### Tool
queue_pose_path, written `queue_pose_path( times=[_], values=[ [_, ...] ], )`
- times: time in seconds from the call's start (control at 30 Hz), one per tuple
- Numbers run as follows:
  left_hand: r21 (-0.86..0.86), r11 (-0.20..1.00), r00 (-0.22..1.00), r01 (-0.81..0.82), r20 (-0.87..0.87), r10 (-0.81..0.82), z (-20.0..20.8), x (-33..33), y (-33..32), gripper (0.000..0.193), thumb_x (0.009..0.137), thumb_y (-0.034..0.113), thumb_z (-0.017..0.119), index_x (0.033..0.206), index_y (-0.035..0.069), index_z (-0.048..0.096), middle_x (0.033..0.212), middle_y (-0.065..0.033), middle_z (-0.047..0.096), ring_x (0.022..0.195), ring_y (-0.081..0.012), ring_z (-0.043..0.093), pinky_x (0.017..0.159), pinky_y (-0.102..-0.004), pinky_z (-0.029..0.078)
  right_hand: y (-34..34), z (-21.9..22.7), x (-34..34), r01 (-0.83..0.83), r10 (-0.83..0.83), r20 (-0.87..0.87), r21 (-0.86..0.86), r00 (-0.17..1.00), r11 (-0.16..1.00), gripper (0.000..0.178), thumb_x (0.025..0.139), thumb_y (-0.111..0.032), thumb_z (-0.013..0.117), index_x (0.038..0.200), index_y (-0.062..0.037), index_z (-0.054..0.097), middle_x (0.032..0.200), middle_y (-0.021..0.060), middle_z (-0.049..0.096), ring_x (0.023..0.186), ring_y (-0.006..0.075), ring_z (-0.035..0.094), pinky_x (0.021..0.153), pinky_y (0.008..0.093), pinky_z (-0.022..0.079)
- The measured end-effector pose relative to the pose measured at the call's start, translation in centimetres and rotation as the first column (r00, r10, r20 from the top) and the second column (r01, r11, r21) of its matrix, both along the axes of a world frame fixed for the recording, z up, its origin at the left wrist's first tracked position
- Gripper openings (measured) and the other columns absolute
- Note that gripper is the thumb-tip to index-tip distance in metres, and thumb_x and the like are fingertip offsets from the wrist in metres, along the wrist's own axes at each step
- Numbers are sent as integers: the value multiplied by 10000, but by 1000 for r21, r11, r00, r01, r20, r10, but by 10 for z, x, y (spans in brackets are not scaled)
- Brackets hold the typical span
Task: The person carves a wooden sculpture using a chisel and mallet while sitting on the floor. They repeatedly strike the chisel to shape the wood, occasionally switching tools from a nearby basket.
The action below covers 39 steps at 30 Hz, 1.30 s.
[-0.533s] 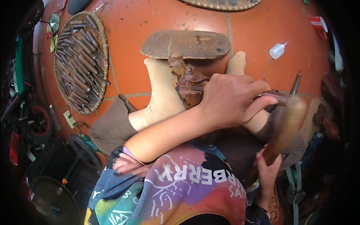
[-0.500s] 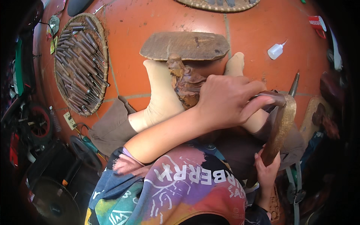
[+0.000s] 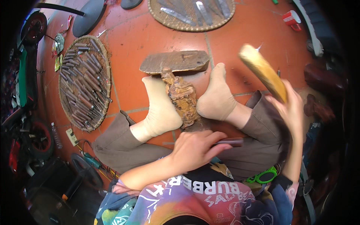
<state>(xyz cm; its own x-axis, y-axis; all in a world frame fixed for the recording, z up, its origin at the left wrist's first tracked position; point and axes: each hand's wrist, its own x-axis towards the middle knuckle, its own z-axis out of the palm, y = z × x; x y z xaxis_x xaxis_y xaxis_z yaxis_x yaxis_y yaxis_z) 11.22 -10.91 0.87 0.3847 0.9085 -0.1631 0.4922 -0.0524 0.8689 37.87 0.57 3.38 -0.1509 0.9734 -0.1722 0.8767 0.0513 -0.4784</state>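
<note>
A carved wooden figure (image 3: pixel 182 98) lies between my socked feet, its far end against a rough wooden board (image 3: pixel 174 62). My left hand (image 3: pixel 197 148) is closed around a chisel (image 3: pixel 233 142), just nearer to me than the figure. The chisel's dark round handle sticks out to the right; its blade is hidden. Out to the right, my right hand (image 3: pixel 288 107) grips the lower end of a wooden mallet (image 3: pixel 264 71). The mallet is a thick, pale club, raised over the floor, tilted up and left, slightly blurred. It is apart from both chisel and figure.
A woven tray (image 3: pixel 109 75) full of dark-handled chisels lies at the left. Another woven tray (image 3: pixel 180 28) with flat metal blades sits at the top. A red cup (image 3: pixel 291 18) is at the far right. Green-rimmed goggles (image 3: pixel 267 175) lie by my right thigh; a power strip (image 3: pixel 72 137) is left.
My left hand has moved left and toward me with the chisel, uncovering the figure. My right hand has swung the mallet up and away from me. The view has shifted, showing more of the far tray.
</note>
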Motion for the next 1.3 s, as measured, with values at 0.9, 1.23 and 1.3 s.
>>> queue_pose_path(
  times=[0.9,1.23,1.3],
  values=[
    [91,899,883,-428,-168,438,6,-70,-82,349,905,364,636,1044,46,673,853,-176,691,760,-352,676,670,-423,526,154,-215,45,290,-288,-40,99,957,952,530,740,-493,737,885,16,716,813,167,722,756,281,716,667,418,551],
    [-152,420,432,-895,-50,901,-41,-184,-109,379,991,212,495,1266,-46,465,834,-136,674,701,-184,674,650,-315,545,148,-211,87,208,-293,261,309,920,928,593,777,-468,748,1136,-7,644,1001,237,694,951,406,666,824,495,516],
    [-96,372,382,-923,-119,917,-46,-215,-100,371,994,216,479,1222,-77,485,752,-89,665,652,-147,655,613,-291,528,128,-188,74,247,-314,435,204,844,947,622,765,-472,759,1131,18,644,1013,239,693,961,389,670,829,486,518]
  ],
)
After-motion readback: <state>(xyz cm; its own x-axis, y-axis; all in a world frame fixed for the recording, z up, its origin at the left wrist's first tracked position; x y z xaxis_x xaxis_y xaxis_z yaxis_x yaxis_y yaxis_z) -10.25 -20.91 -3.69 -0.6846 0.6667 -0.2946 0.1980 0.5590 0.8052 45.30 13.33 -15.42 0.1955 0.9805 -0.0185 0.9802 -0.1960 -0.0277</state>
